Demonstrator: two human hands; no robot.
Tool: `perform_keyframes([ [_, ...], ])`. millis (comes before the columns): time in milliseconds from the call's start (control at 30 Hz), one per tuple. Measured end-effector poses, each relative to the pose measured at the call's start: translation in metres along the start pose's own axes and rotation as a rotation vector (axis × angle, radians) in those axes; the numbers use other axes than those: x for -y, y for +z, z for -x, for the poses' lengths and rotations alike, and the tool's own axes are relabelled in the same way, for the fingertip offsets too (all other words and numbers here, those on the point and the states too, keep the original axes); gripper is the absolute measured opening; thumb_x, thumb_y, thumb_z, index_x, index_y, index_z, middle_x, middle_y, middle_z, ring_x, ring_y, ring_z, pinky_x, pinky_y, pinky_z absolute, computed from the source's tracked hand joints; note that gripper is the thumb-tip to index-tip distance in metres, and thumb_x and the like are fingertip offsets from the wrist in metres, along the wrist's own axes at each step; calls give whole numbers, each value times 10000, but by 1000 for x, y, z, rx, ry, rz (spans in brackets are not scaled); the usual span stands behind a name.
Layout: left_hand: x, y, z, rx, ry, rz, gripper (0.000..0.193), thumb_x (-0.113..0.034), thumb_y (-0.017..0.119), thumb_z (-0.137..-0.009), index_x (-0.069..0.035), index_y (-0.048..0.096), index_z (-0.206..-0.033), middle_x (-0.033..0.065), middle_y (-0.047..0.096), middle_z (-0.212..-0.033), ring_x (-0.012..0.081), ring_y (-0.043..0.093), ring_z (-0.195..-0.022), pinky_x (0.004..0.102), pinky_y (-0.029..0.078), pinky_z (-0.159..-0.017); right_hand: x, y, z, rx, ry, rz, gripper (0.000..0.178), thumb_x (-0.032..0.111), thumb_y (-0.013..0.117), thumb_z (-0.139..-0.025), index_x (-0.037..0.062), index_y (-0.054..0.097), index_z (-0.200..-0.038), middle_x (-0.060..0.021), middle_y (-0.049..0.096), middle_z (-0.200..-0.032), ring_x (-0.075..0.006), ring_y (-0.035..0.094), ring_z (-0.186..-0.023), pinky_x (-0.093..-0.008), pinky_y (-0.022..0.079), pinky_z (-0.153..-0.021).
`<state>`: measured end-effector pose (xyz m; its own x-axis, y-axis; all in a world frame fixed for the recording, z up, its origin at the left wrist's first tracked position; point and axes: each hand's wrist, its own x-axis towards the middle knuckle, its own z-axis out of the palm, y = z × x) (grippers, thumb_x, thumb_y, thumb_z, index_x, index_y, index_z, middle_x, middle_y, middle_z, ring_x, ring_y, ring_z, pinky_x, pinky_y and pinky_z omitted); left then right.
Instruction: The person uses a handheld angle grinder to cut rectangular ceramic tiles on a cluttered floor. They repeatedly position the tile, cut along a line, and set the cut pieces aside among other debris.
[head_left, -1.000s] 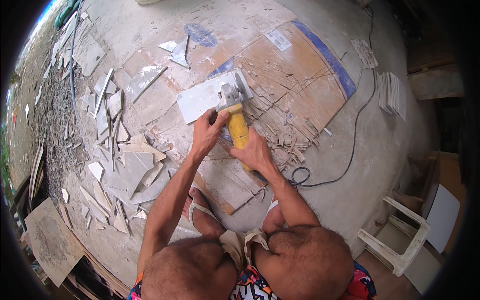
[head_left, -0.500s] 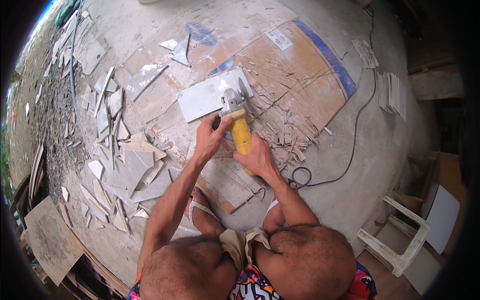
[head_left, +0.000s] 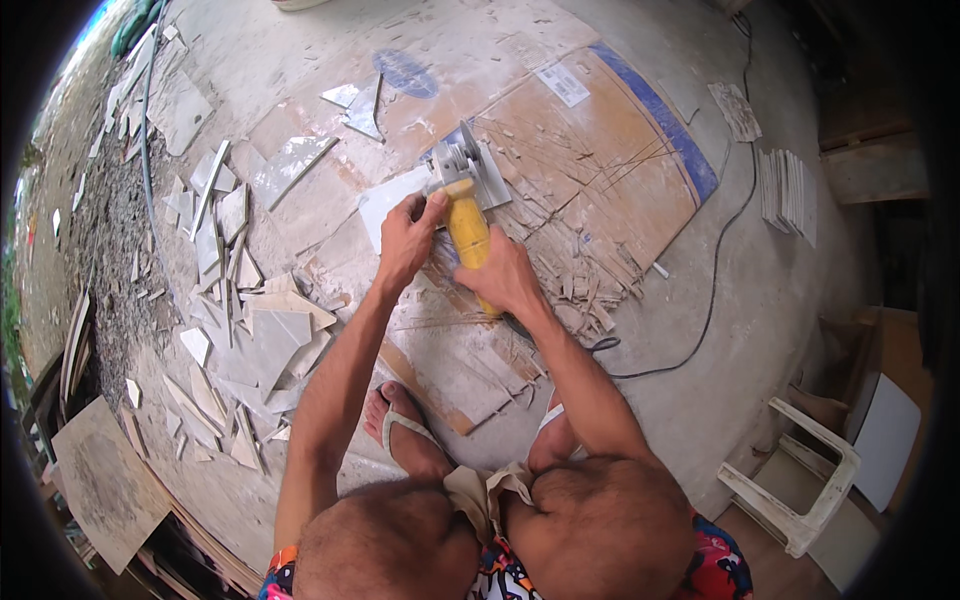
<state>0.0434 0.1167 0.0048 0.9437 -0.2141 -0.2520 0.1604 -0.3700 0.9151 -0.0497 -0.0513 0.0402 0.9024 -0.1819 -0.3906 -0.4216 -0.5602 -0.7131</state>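
Note:
A yellow angle grinder (head_left: 467,228) with a silver gear head is held above a white rectangular tile (head_left: 380,208). My right hand (head_left: 503,274) wraps round the rear of its body. At the head end, my left hand (head_left: 408,238) grips the grinder's left side, thumb against it and fingertips partly hidden. The thin cutting disc (head_left: 470,140) stands on edge over the tile's far right part; whether it touches the tile I cannot tell. Under the tile lies a dusty, flattened cardboard sheet (head_left: 610,130) with a blue stripe.
Broken tile pieces (head_left: 280,340) are heaped on the left. Narrow tile slivers (head_left: 585,285) litter the cardboard's right side. A black power cord (head_left: 690,345) runs along the right, past a stack of tile strips (head_left: 785,190). An overturned white stool (head_left: 800,480) lies lower right.
Both hands have moved the grinder forward and slightly left, its disc now farther over the tile's far edge. The cord's loop near my right forearm has flattened.

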Motion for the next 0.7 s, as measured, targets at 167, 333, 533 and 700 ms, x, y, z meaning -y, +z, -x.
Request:
perform_keyframes([
  [167, 7, -7, -32, -45, 17, -14, 748, -651, 655, -1005, 85, 752, -1095, 148, 754, -909, 192, 659, -826, 365, 534, -774, 13, 0, -24, -15, -8, -13, 652, 310, 869, -728, -112, 595, -1142, -368, 735, -1026, -505, 748, -985, -531, 608, -860],
  [333, 7, -7, -48, -79, 66, 54, 739, -646, 662, -1002, 84, 754, -1069, 129, 742, -891, 180, 635, -821, 363, 518, -769, 18, 2, -41, -29, -35, 0, 687, 330, 881, -719, -125, 595, -1148, -370, 733, -1027, -500, 748, -994, -519, 611, -866],
  [533, 4, -10, -44, -66, 52, 0, 753, -653, 656, -1002, 85, 750, -1119, 180, 775, -979, 214, 695, -904, 374, 548, -842, 16, 2, -37, -35, -22, -16, 662, 331, 876, -725, -105, 608, -1146, -352, 737, -1031, -487, 748, -995, -515, 607, -873],
  [700, -2, -6, -22, -67, 53, -26, 729, -622, 674, -1005, 90, 743, -1149, 220, 786, -1028, 234, 728, -951, 382, 560, -866, 7, 2, -22, -22, 2, -34, 616, 329, 856, -721, -73, 631, -1131, -323, 745, -1032, -476, 745, -999, -514, 593, -872],
])
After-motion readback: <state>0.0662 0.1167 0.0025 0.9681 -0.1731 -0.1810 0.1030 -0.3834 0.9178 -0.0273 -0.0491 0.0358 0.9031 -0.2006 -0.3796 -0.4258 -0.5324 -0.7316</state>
